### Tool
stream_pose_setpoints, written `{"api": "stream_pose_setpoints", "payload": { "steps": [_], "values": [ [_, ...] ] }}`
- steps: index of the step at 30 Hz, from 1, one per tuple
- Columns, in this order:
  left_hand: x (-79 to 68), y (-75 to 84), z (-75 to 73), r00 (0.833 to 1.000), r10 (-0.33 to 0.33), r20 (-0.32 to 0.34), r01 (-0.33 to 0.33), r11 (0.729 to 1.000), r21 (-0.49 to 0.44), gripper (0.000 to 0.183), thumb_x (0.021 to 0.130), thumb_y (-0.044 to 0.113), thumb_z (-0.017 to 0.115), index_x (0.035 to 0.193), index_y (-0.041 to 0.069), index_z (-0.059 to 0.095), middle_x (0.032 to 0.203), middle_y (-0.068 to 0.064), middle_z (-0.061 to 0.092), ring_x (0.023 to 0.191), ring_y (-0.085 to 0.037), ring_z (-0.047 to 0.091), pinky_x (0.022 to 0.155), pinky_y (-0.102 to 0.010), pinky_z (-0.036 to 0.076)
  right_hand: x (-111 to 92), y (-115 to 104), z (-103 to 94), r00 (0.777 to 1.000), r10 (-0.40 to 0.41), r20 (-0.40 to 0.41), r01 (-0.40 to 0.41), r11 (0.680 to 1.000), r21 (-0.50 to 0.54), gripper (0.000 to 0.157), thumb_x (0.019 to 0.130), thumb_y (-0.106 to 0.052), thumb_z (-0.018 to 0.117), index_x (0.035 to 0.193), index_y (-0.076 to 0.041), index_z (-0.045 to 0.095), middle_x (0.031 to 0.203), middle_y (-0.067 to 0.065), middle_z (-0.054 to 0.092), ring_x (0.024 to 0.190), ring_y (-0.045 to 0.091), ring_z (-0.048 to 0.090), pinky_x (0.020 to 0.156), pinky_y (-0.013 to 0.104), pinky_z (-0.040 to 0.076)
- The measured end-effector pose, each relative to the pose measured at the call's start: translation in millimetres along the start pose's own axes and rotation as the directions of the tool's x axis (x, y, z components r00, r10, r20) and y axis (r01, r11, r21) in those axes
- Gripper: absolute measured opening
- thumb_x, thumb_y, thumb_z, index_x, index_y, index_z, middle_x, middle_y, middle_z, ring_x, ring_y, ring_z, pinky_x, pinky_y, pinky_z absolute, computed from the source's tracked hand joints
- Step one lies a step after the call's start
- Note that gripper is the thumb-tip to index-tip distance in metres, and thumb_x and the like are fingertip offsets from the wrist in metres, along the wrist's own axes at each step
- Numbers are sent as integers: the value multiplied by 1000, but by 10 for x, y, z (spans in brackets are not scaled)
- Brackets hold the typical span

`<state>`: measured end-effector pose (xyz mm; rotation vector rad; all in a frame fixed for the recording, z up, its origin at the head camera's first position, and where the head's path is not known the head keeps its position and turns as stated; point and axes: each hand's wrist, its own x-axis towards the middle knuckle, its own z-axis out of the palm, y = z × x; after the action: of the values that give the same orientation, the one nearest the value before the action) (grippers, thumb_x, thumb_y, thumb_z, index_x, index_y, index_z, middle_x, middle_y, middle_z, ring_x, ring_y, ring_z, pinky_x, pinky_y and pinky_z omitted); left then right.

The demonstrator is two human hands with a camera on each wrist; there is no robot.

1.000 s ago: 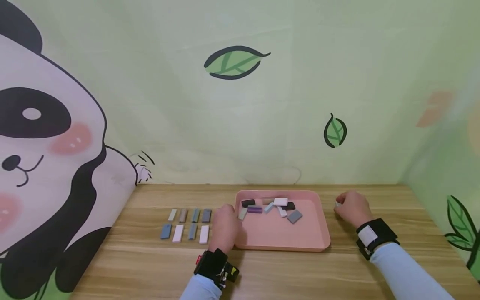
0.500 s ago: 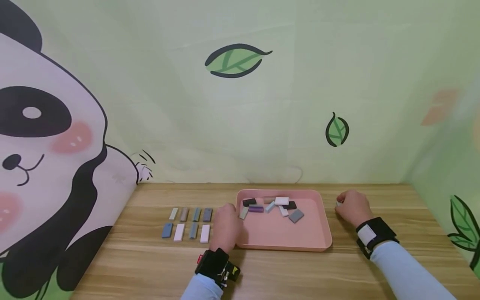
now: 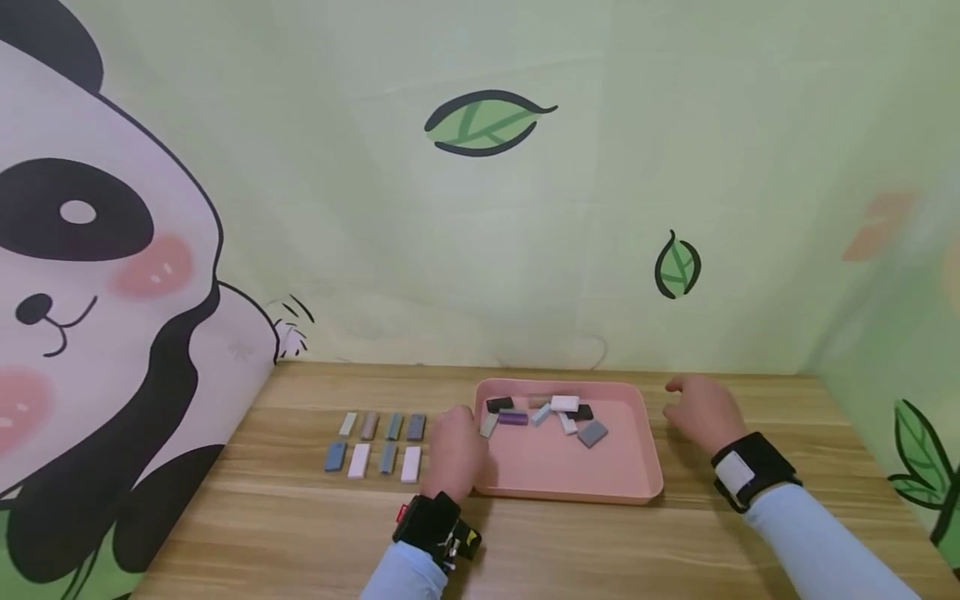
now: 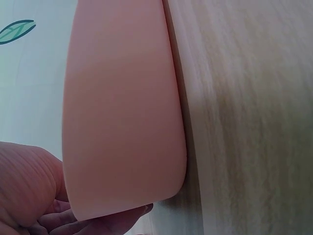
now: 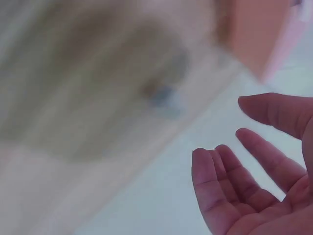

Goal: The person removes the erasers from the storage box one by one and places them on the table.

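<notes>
At the left end of the pink tray (image 3: 570,487) is my left hand (image 3: 456,450). In the left wrist view its fingers (image 4: 115,221) curl round the tray's end wall and grip it. Several small flat rectangular blocks lie loose toward the tray's back, among them a purple block (image 3: 513,419), a white block (image 3: 565,403) and a grey block (image 3: 592,433). To the right of the tray, my right hand (image 3: 705,414) is raised over the wood with thumb and fingers apart, holding nothing. Below it a small bluish-white piece (image 5: 167,100) lies on the table, blurred.
Left of my left hand, small blocks stand in two rows on the wooden table (image 3: 570,550), including a blue block (image 3: 335,457) and a white block (image 3: 411,465). A printed cloth backdrop (image 3: 360,208) rises behind the table's back edge.
My right hand has let go of the small pale piece at its fingertips and lifted slightly, its fingers spreading. The left hand stays at the tray. The head view has shifted a little.
</notes>
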<state>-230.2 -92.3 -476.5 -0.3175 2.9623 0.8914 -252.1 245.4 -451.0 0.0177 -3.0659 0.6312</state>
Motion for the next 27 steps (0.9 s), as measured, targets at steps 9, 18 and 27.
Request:
{"api": "stream_pose_setpoints", "payload": {
  "steps": [9, 18, 27],
  "values": [
    [6, -15, -29, 999, 33, -37, -32, 999, 15, 6, 79, 3, 65, 82, 7, 62, 74, -4, 58, 64, -19, 52, 56, -28, 40, -49, -706, 13, 952, -228, 205, 227, 973, 25, 36, 81, -20, 69, 115, -9, 65, 114, 11, 65, 90, 22, 56, 81, 40, 48],
    [-7, -7, -20, 1000, -16, 22, 16, 999, -34, 9, 81, 4, 65, 89, 7, 63, 80, -6, 58, 69, -20, 53, 57, -28, 41, -111, -856, 328, 908, -323, 266, 341, 940, -22, 26, 72, 2, 70, 89, -16, 73, 109, -4, 65, 94, 15, 57, 81, 30, 47],
    [-9, -23, -28, 999, 34, -23, -34, 999, -15, 5, 79, 3, 64, 81, 7, 63, 75, -4, 59, 65, -17, 52, 54, -28, 41, -67, -854, 467, 905, -273, 328, 317, 944, -91, 21, 78, -5, 69, 97, -15, 68, 92, -3, 62, 81, 15, 51, 80, 30, 45]
  ]
}}
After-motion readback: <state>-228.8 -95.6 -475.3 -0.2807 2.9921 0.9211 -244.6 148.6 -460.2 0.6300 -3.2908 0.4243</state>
